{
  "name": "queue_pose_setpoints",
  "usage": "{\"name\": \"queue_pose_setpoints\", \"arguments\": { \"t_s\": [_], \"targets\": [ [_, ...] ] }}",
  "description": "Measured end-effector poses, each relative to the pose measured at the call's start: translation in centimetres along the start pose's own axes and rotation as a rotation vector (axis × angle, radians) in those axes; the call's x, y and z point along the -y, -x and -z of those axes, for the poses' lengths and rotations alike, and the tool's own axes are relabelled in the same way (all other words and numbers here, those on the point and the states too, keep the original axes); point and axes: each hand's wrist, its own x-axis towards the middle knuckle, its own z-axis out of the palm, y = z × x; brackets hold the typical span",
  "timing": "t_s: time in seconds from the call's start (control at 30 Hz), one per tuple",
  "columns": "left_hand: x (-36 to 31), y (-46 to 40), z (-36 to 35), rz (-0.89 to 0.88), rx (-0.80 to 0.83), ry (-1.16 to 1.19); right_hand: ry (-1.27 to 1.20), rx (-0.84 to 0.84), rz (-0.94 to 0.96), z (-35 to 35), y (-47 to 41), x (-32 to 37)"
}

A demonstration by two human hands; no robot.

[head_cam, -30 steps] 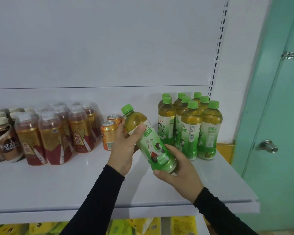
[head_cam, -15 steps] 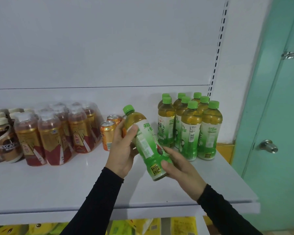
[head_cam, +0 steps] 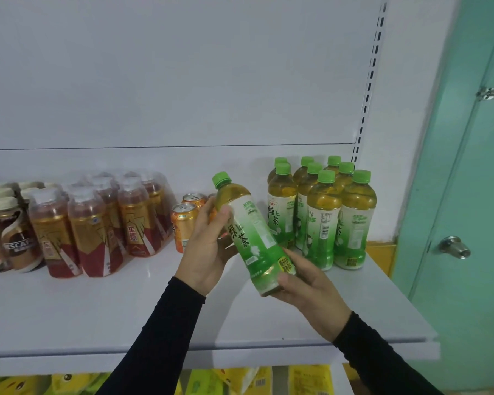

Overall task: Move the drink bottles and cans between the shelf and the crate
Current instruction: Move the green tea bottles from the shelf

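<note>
green-capped green tea bottle [head_cam: 248, 235] sits tilted above the shelf [head_cam: 97, 315], near its right end, left hand [head_cam: 208, 246] gripping the upper body and right hand [head_cam: 305, 283] cupping the base. nine matching green tea bottles [head_cam: 322, 212] already stand at the shelf's back right corner. this one looks next to join them; no crate shows.

So I've got one bottle [head_cam: 251, 240] tilted between my left grip [head_cam: 208, 246] up top and my right grip [head_cam: 308, 286] at the base, out front over the shelf [head_cam: 97, 315]. A cluster of bottles [head_cam: 322, 215] stands behind it to the right, cans [head_cam: 184, 223] just left of it, wrapped packs [head_cam: 97, 226] further left, coffee bottles [head_cam: 9, 238] at the far left end.
</note>
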Motion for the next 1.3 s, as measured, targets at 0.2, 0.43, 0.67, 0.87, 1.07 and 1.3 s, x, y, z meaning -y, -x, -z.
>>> {"name": "queue_pose_setpoints", "arguments": {
  "t_s": [0.2, 0.43, 0.67, 0.87, 1.07, 1.3],
  "targets": [
    [0.4, -0.1, 0.0, 0.04, -0.009, -0.005, -0.197, 0.041, -0.11, 0.1, 0.0, -0.5],
    [0.7, 0.2, -0.2, -0.007, -0.127, -0.02, 0.516, -0.005, 0.088, 0.1, 0.3, 0.7],
    [0.1, 0.4, -1.1, -0.092, -0.134, -0.127, 0.614, -0.121, 0.191, -0.3, 0.3, 0.1],
    [0.1, 0.4, -0.5, -0.01, -0.043, -0.066, -0.018, 0.019, -0.031, -0.3, 0.5, 0.5],
    [0.3, 0.3, -0.4, 0.011, -0.062, -0.025, -0.157, 0.004, -0.136, -0.2, 0.5, 0.4],
    [0.1, 0.5, -1.4, -0.089, -0.14, -0.059, 0.693, -0.08, 0.134, 0.1, 0.3, 0.7]
  ]
}}
